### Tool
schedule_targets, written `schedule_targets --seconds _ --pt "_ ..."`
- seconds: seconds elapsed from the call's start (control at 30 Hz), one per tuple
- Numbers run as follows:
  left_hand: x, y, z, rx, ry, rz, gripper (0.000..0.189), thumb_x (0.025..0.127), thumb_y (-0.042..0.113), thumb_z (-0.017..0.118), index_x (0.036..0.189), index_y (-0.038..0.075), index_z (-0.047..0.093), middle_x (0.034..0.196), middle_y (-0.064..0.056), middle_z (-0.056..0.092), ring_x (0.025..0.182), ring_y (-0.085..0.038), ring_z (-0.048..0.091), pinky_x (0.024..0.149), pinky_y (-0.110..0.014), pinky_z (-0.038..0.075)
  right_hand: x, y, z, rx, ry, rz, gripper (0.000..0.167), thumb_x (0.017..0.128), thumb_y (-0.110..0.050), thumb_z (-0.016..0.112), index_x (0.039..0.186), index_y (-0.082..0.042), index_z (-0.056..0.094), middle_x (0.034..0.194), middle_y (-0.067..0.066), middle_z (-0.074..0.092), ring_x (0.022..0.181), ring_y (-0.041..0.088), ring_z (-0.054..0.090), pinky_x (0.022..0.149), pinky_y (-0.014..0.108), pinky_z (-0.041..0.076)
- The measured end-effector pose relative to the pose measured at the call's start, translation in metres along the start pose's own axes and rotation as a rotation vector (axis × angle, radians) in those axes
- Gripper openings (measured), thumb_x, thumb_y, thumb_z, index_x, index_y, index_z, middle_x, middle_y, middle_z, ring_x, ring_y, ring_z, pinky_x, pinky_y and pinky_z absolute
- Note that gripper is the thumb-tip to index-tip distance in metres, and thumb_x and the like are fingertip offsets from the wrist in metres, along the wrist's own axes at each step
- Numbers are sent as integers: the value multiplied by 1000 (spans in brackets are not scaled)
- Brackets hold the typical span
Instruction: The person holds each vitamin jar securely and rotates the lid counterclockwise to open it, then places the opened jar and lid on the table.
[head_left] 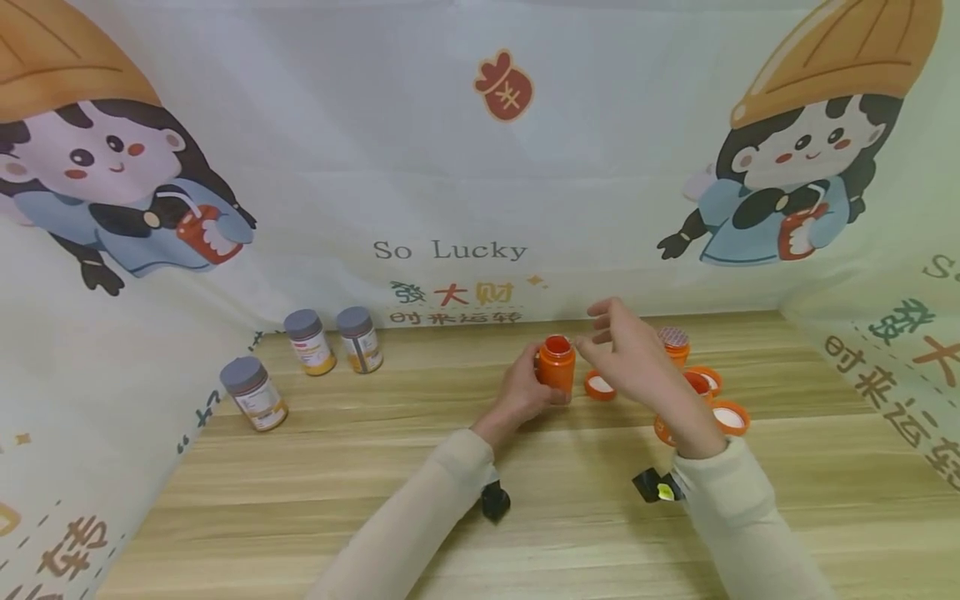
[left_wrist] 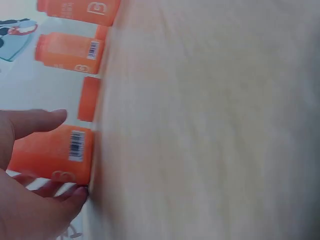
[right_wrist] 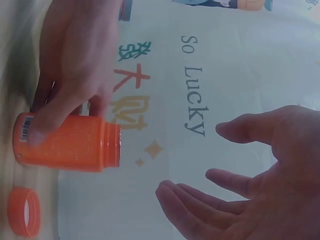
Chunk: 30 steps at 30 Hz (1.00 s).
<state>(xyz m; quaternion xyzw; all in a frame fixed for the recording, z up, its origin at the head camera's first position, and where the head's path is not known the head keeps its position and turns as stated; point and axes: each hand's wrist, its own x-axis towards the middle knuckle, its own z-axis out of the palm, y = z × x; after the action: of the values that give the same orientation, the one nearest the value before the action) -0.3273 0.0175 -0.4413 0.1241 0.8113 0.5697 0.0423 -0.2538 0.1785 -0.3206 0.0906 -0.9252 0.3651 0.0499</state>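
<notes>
An open, lidless orange plastic bottle stands upright on the wooden table. My left hand holds it from the left, fingers and thumb on either side of its body. Over to the right of the bottle's mouth, my right hand is raised with nothing in it. Its fingers are spread and loosely bent, apart from the bottle, as the right wrist view shows. An orange lid with a white inside lies on the table just right of the bottle.
More orange bottles, one with a printed top, stand at right, partly behind my right forearm. Loose orange lids are among them. Three grey-lidded jars stand at left. A printed cloth hangs behind the table.
</notes>
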Motion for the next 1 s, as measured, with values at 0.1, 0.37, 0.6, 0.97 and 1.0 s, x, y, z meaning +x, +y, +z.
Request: schedule_targets --seconds 0.1,0.37,0.6,0.97,1.0 --pt "-6 2 -10 5 -21 -20 91 73 -6 82 154 8 40 148 -25 53 135 -42 54 117 -55 44 -1 0 2 5 -11 -11 55 102 -30 59 146 -1 42 147 24 54 127 40 61 98 56 59" --pt "-24 -5 -78 -135 405 28 69 76 -2 72 141 3 48 146 -23 51 137 -41 51 115 -52 47 -8 -6 15 -31 -36 -103 47 101 -22 62 139 1 48 138 24 59 124 40 62 97 54 59" --pt "-44 -30 -153 -40 763 -80 79 81 10 74 149 7 33 147 -24 37 137 -38 40 116 -52 39 -10 -10 37 -82 -101 -223 45 99 -21 64 135 4 51 130 24 64 121 40 64 102 54 56" --pt "-26 -70 -205 90 824 -154 86 85 18 79 152 6 26 151 -26 37 141 -43 41 120 -54 37 -12 -14 58 -122 -159 -263 48 98 -25 65 137 -4 49 125 16 64 109 32 65 93 46 56" --pt "-24 -74 -206 93 812 -159 86 85 19 79 152 6 27 151 -26 39 141 -43 42 120 -54 37 -13 -14 58 -116 -164 -263 47 98 -25 65 137 -4 49 128 17 63 110 32 65 93 46 56"
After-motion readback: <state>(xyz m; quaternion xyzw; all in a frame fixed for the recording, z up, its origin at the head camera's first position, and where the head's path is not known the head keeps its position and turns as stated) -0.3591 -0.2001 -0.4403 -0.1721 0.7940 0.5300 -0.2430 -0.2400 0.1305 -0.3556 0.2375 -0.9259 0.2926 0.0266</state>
